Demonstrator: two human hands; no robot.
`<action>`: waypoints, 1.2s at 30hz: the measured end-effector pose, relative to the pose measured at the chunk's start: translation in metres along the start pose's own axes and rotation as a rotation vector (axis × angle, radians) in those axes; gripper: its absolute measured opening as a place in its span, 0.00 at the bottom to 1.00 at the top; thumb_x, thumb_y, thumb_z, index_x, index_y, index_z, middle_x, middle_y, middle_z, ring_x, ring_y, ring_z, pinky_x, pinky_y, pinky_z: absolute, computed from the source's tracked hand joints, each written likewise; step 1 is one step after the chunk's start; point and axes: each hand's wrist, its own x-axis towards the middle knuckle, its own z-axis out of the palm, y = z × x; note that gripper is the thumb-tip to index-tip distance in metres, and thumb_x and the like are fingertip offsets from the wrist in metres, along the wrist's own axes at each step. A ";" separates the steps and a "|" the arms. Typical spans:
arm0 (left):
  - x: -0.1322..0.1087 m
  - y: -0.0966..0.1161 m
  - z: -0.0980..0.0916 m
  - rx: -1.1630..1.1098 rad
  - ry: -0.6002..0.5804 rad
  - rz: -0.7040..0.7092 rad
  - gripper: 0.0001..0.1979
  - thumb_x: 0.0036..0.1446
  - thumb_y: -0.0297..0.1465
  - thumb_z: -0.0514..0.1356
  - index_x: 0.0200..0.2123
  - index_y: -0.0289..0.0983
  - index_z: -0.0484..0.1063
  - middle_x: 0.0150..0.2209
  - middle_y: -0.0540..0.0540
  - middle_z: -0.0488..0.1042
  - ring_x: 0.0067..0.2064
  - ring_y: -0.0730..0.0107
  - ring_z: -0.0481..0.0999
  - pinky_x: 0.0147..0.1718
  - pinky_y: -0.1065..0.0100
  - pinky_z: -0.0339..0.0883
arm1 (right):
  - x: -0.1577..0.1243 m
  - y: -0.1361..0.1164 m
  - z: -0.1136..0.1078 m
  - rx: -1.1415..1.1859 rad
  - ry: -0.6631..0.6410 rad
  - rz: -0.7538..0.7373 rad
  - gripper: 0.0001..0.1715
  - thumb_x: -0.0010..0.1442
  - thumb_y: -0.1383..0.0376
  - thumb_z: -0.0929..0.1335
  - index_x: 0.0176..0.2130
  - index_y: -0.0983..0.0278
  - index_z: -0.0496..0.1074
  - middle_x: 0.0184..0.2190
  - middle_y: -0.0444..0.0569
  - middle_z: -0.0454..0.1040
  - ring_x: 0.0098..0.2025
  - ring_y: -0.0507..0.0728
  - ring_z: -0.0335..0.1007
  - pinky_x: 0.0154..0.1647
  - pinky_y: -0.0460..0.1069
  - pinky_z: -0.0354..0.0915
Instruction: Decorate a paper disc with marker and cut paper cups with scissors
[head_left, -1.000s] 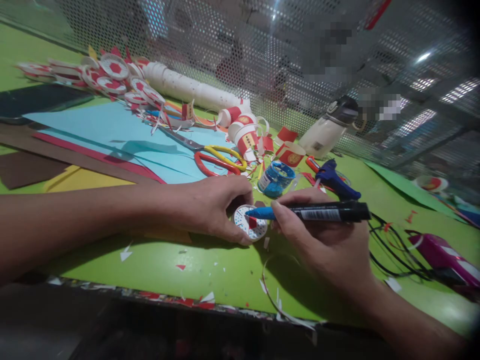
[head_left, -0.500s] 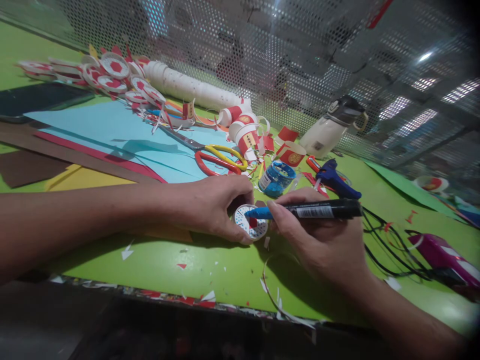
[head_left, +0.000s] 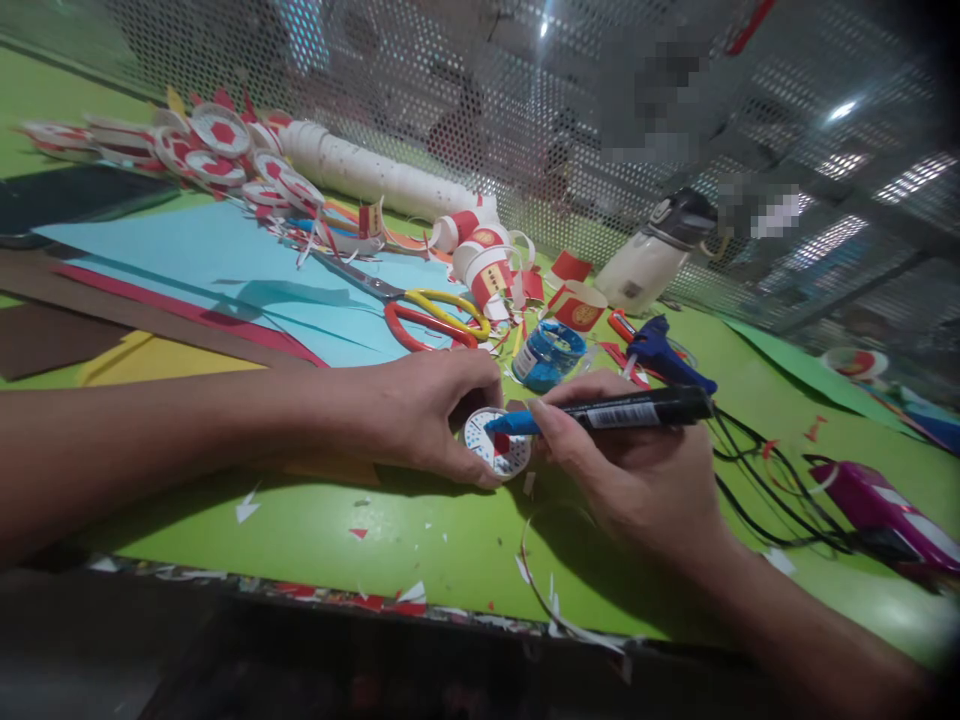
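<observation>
My left hand [head_left: 427,405] pinches a small white paper disc [head_left: 496,444] dotted with blue marks and a red centre, holding it down on the green table [head_left: 420,520]. My right hand [head_left: 637,475] grips a black marker [head_left: 622,410] with a blue tip, and that tip rests on the disc. A small blue pot [head_left: 549,354] stands just behind the disc.
Red and yellow scissors [head_left: 420,310] lie on blue paper [head_left: 225,270]. Cut red-and-white paper cups [head_left: 487,265], a long stack of white cups [head_left: 375,175], finished discs [head_left: 217,145], a white bottle [head_left: 652,260], a blue glue gun [head_left: 664,350], black cord [head_left: 765,480] and a purple tool [head_left: 885,510] surround my hands. A mesh wall [head_left: 570,90] stands behind.
The marker has tilted slightly with its back end shifting left; both hands stay on the disc and the view has drifted a little.
</observation>
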 end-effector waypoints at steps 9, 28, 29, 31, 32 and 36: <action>0.001 -0.002 0.001 0.014 0.012 -0.024 0.22 0.42 0.38 0.69 0.39 0.37 0.66 0.33 0.53 0.67 0.32 0.73 0.65 0.26 0.74 0.57 | 0.000 0.000 -0.003 -0.038 0.180 0.027 0.08 0.57 0.65 0.71 0.26 0.62 0.72 0.20 0.41 0.73 0.21 0.50 0.69 0.26 0.46 0.69; 0.000 0.001 -0.002 0.045 -0.022 -0.016 0.20 0.45 0.40 0.67 0.39 0.37 0.66 0.33 0.52 0.68 0.33 0.71 0.67 0.27 0.72 0.58 | -0.003 0.006 0.000 0.092 0.076 0.051 0.04 0.55 0.69 0.73 0.31 0.62 0.73 0.24 0.41 0.75 0.23 0.50 0.72 0.25 0.45 0.71; 0.000 0.001 -0.002 0.040 -0.022 -0.015 0.20 0.45 0.39 0.67 0.39 0.37 0.66 0.33 0.52 0.68 0.32 0.72 0.67 0.27 0.72 0.58 | -0.003 0.006 0.000 0.098 0.070 0.051 0.04 0.54 0.69 0.73 0.31 0.62 0.73 0.24 0.41 0.75 0.23 0.50 0.72 0.25 0.45 0.71; 0.000 0.001 -0.002 0.036 -0.023 -0.016 0.20 0.45 0.38 0.67 0.39 0.37 0.66 0.33 0.52 0.68 0.32 0.72 0.67 0.27 0.72 0.58 | -0.003 0.006 0.001 0.099 0.063 0.042 0.05 0.54 0.70 0.73 0.31 0.62 0.73 0.24 0.41 0.75 0.24 0.50 0.73 0.26 0.45 0.72; -0.001 0.001 -0.002 0.035 -0.025 -0.019 0.20 0.45 0.38 0.67 0.39 0.37 0.66 0.33 0.52 0.68 0.32 0.72 0.67 0.27 0.72 0.58 | -0.003 0.006 0.001 0.097 0.060 0.038 0.05 0.54 0.70 0.73 0.31 0.62 0.73 0.24 0.41 0.75 0.25 0.51 0.73 0.27 0.45 0.72; -0.001 0.000 -0.001 0.023 -0.011 -0.020 0.20 0.45 0.38 0.67 0.39 0.37 0.66 0.33 0.52 0.67 0.32 0.72 0.67 0.26 0.73 0.58 | 0.000 0.004 -0.003 0.040 0.001 0.012 0.03 0.56 0.70 0.71 0.31 0.62 0.73 0.25 0.42 0.76 0.26 0.52 0.74 0.28 0.46 0.72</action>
